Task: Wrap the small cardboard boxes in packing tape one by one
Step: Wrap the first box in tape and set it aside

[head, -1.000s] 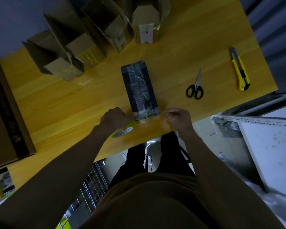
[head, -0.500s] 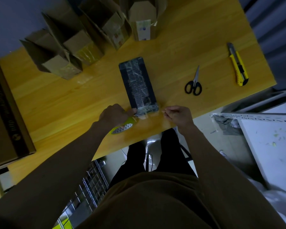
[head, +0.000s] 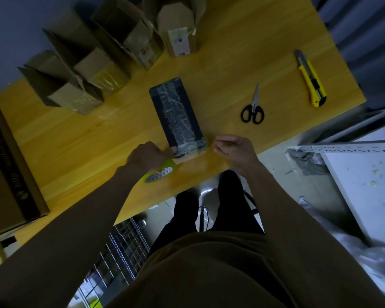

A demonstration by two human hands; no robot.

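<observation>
Large brown carton (head: pixel 7 165): lies at the far left edge of the yellow wooden desk (head: pixel 76 138), partly out of frame. Open cardboard boxes (head: pixel 102 54): a cluster of four along the far left and far middle of the desk, flaps up, some faces shiny with tape. Left hand (head: pixel 146 156): grip clenched around a yellow-green tape dispenser (head: pixel 159 173) with a patterned silver face, held at the near edge of the desk, the thumb reaching toward the near left corner of the dark box. Dark box (head: pixel 177 114): flat, oblong, lying at the middle of the desk, top covered in crinkled clear tape; its long axis runs away from the person and leans slightly left, the near short end pointing toward the desk's near edge between the two hands. A strip of clear tape (head: pixel 190 150) crosses this near end and runs toward the right hand. Right hand (head: pixel 233 150): just beside the box's near right corner, fingers curled, the fingertips apparently pinching the tape's end, though the tape there is hard to see. Black-handled scissors (head: pixel 252 108): right of the box, well apart, blades pointing away. Yellow utility knife (head: pixel 310 80): near the desk's far right edge.
</observation>
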